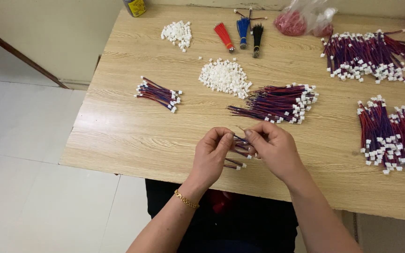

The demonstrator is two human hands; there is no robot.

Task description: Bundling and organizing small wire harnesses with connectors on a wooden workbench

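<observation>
Both hands, left hand (212,152) & right hand (270,147), on wire bundle (240,146) over table (118,126)

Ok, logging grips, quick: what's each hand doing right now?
Left hand: closed, pinching the small bundle of red-and-blue wires.
Right hand: closed on the same bundle.

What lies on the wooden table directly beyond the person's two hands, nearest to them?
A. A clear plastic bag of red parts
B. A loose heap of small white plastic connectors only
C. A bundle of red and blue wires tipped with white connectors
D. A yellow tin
C: just past the left hand and right hand lies the bundle of red and blue wires with white connectors; the heap of white plastic connectors sits farther back.
</observation>
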